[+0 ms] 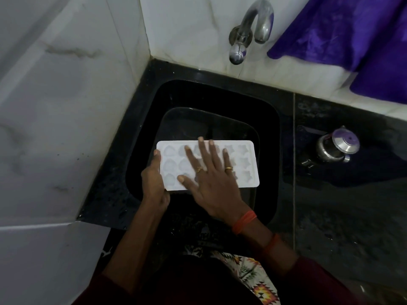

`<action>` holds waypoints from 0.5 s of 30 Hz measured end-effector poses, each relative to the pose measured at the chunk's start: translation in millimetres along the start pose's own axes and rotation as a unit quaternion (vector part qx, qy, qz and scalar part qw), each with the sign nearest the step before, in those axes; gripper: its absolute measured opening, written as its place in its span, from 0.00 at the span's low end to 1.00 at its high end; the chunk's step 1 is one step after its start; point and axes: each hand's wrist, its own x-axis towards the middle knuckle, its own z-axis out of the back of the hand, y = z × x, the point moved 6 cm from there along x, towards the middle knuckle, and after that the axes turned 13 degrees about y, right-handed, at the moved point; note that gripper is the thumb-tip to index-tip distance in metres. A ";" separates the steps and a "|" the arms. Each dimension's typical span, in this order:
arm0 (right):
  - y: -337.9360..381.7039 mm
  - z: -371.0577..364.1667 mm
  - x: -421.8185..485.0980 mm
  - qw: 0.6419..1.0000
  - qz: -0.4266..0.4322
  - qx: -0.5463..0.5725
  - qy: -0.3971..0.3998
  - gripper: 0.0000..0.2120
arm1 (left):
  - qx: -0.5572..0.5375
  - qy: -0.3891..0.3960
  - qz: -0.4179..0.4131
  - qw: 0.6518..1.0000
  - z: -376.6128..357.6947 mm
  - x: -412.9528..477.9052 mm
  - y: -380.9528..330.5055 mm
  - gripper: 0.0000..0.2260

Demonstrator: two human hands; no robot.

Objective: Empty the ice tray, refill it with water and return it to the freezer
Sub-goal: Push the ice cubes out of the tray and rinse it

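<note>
The scene is dimly and unevenly lit, the white wall tiles (66, 89) and ice tray (244, 160) being rendered pale grey while detail is lost in the black sink (211, 95), a soft glare is caught on the metal tap (257, 20), and wide-angle bending and softness are seen toward the edges.

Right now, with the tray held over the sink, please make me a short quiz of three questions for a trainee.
1. True or false: the right hand lies flat on the ice tray.
2. Which hand grips the tray's end? A. left hand B. right hand
3. Fill in: the steel container stands to the ___ of the sink.
Key: 1 true; 2 A; 3 right.
</note>
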 end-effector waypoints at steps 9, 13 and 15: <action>11.8 -9.7 11.2 0.998 0.054 -0.041 -0.009 0.33 | -0.017 -0.004 0.006 1.000 3.3 3.1 -2.1 0.21; -29.4 -6.8 14.4 0.999 -0.001 -0.033 0.013 0.33 | -0.024 -0.011 -0.004 1.000 3.7 6.7 -4.2 0.20; -54.8 -4.7 13.1 0.998 -0.041 -0.036 0.022 0.33 | -0.015 -0.015 -0.008 1.000 7.2 8.2 -5.9 0.20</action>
